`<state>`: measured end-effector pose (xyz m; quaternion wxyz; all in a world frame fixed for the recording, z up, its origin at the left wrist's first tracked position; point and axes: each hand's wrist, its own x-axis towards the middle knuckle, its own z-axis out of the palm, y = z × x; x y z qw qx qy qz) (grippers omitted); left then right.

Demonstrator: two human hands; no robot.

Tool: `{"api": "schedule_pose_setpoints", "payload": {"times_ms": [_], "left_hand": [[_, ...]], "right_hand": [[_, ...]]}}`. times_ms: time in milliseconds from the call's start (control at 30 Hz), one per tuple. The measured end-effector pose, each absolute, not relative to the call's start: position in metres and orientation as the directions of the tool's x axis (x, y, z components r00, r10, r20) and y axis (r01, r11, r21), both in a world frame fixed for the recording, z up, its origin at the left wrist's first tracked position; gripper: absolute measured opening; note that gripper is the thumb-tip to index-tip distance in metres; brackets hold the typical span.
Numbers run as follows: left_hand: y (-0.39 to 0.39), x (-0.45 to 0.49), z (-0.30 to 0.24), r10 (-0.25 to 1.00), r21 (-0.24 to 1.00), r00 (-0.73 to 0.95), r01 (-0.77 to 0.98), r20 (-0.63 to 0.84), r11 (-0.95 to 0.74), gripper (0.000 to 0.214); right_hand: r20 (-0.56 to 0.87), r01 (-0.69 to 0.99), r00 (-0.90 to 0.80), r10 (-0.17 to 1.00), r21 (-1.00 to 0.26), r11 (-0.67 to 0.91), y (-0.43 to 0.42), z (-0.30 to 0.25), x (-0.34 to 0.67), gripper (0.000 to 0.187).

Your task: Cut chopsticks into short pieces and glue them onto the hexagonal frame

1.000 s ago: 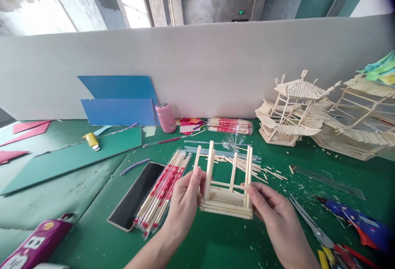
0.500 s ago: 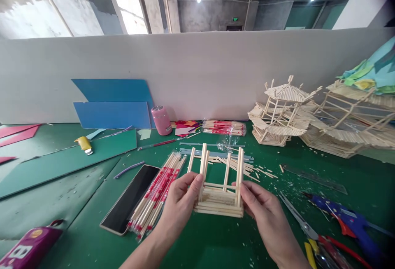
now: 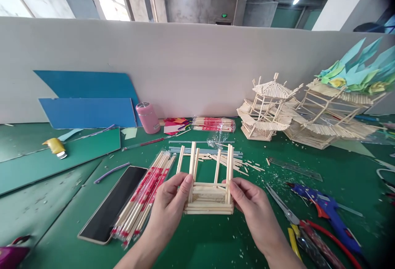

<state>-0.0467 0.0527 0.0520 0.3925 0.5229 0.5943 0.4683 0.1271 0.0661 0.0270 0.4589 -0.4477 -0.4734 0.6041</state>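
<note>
I hold a small frame built of wooden sticks (image 3: 208, 197) above the green table, its stacked base low and several posts standing up from it. My left hand (image 3: 168, 211) pinches the frame's left side with thumb and fingers. My right hand (image 3: 251, 211) grips its right side the same way. Just left of my left hand lies a bundle of wrapped chopsticks (image 3: 143, 197). Loose cut sticks (image 3: 234, 162) lie on the mat behind the frame.
A phone (image 3: 112, 205) lies left of the bundle. Scissors (image 3: 282, 207), a blue glue gun (image 3: 327, 211) and red pliers sit at right. Finished stick pavilions (image 3: 268, 108) stand far right by the grey partition. A pink cup (image 3: 148, 117), blue boards and a second chopstick pack (image 3: 212, 124) are at the back.
The view has swung to the right, so everything shifts left in the picture. Both hands keep the same grip on the stick frame, which stays upright.
</note>
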Motion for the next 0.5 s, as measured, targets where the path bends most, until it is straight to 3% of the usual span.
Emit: {"api": "schedule_pose_setpoints", "payload": {"times_ms": [500], "left_hand": [[0.051,-0.0479,0.0502,0.993,0.975,-0.117,0.224,0.019,0.008,0.035]], "right_hand": [[-0.112,-0.105,-0.157,0.981,-0.986,-0.129,0.065,0.0261,0.1267,0.025]]}}
